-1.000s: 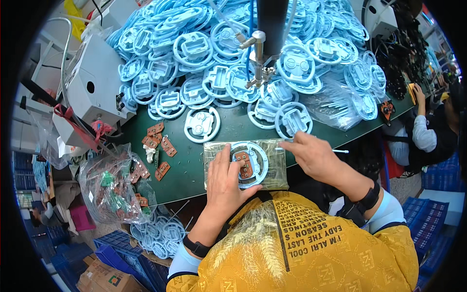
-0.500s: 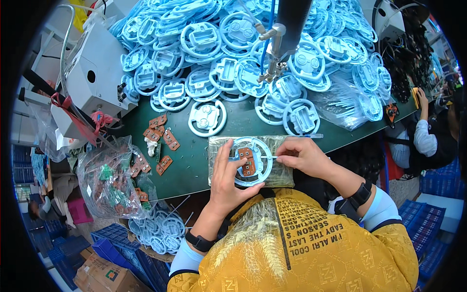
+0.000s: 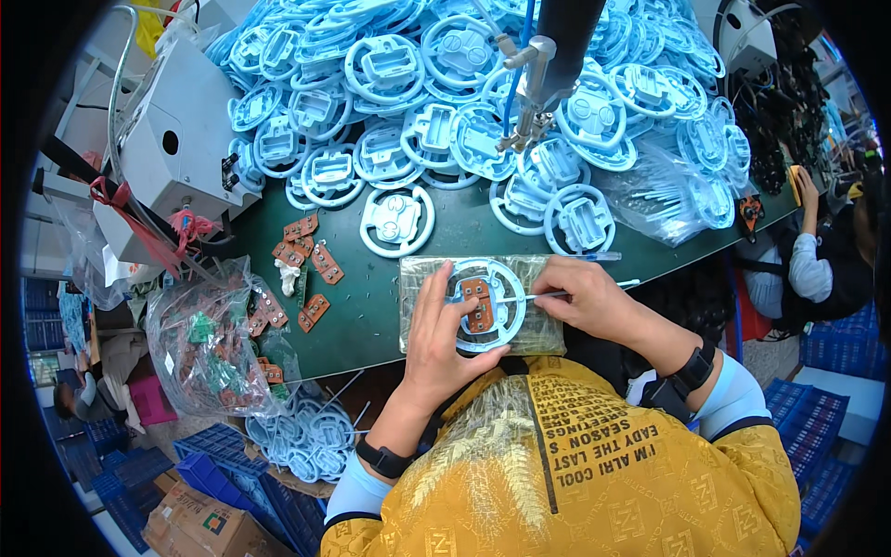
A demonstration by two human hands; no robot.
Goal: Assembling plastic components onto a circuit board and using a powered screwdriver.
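Observation:
A light-blue plastic toy steering wheel [image 3: 513, 319] lies on a film-wrapped block [image 3: 418, 342] at the table's near edge. Inside its ring sits a brown circuit board [image 3: 480, 314]. My left hand [image 3: 434, 336] grips the wheel's left side, thumb at the lower rim and a finger over the board. Between the closed fingers of my right hand [image 3: 580, 295] is a thin light-blue rod [image 3: 617, 286]. Its inner end points at the wheel's right rim; whether it is inserted there I cannot tell. The outer end sticks out past the hand.
A big heap of light-blue wheels [image 3: 385, 70] fills the far table. A dark post [image 3: 561, 46] with metal fittings rises before it. Loose brown boards [image 3: 314, 313] and a clear bag [image 3: 200, 343] lie left, beside a grey machine [image 3: 176, 130]. Another person's hand [image 3: 807, 190] is at right.
The rod's outer end now shows to the right of my right hand, where it was hidden before. My left hand stays on the wheel.

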